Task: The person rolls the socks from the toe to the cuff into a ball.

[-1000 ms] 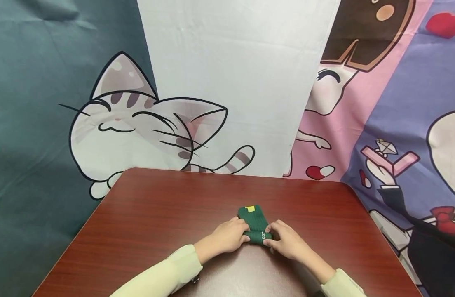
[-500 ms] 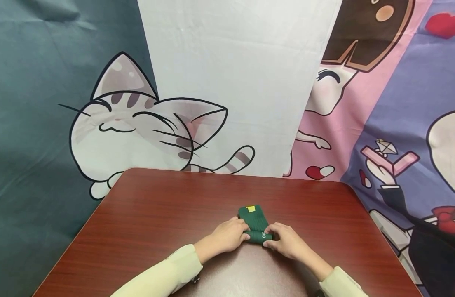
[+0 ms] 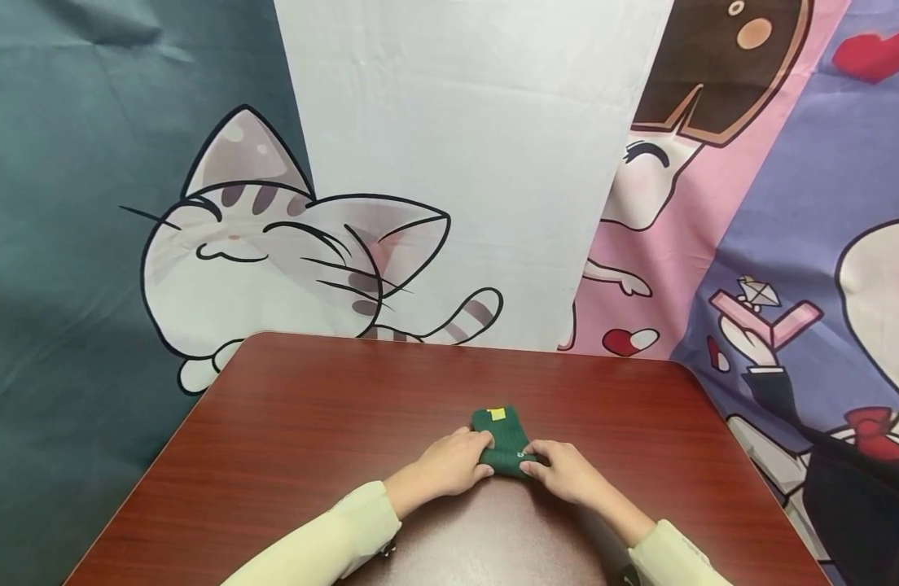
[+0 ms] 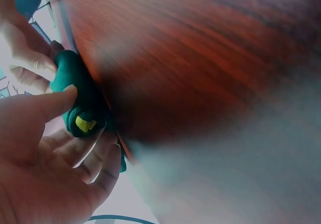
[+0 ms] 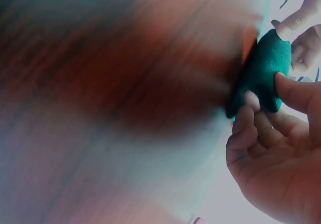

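A dark green sock (image 3: 506,441), ribbed and partly rolled up, lies on the table between my two hands. A yellow patch (image 3: 497,413) marks its far flat end, and a bit of white lettering shows by my right fingertips. My left hand (image 3: 452,464) pinches the roll's left end, thumb on the near side. At the opposite end my right hand (image 3: 569,472) holds the roll between thumb and fingers. In the left wrist view the rolled sock (image 4: 83,86) shows its coiled end with yellow inside. The right wrist view has the sock (image 5: 270,58) bulging over a fingertip.
The reddish-brown wooden table (image 3: 332,399) extends around both hands, its back edge against a printed cloth backdrop (image 3: 449,122) with a cartoon cat and figures. Pale green sleeves (image 3: 347,521) cover the forearms.
The near roll has turned forward, so most of its white lettering has gone from sight, and the flat part in front looks shorter. Both hands stay nearly in place at its ends.
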Tool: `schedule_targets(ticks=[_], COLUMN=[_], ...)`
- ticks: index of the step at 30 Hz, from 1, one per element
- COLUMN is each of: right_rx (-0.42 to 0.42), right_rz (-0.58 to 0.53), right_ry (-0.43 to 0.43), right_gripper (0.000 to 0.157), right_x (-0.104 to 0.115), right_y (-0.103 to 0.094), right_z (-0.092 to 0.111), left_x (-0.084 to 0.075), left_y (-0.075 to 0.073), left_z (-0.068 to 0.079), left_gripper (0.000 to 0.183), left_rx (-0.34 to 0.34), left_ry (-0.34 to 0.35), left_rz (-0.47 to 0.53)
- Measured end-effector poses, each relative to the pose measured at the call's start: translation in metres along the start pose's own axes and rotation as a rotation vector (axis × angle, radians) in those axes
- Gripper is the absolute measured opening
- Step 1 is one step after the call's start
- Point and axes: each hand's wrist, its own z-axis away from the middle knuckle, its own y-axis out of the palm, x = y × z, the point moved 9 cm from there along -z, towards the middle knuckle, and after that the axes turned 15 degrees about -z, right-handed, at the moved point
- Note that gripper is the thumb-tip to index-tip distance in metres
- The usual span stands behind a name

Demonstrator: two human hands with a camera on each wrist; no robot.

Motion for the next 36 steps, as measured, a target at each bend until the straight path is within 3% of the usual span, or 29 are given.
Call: schedule_targets(ticks=[10, 20, 25, 31, 36], right_rx=[0.050, 0.038, 0.004, 0.007, -0.021], right_rz=[-0.033, -0.057, -0.055, -0.057, -0.028], right_ry=[0.026, 0.068, 0.027, -0.072, -0.062], right_gripper=[0.017, 0.020, 0.020, 0.038, 0.030], right_x=[-0.008, -0.012, -0.008, 0.002, -0.001], right_y=[0.001, 0.000, -0.004, -0.002, -0.001], right_z=[-0.006, -0.007, -0.004, -0.002, -0.005], left_x=[0.000, 0.002, 0.000, 0.000, 0.004], left_y=[-0.004, 0.002, 0.003, 0.003, 0.003], left_z=[-0.001, -0.005, -0.008, -0.009, -0.009], left_gripper=[0.023, 0.026, 0.027, 0.027, 0.030], left_rx=[-0.032, 0.012, 0.021, 0.035, 0.061], left_ry=[0.009, -0.043, -0.040, -0.034, -0.022], left_rz=[-0.030, -0.059, -0.088, -0.091, -0.075])
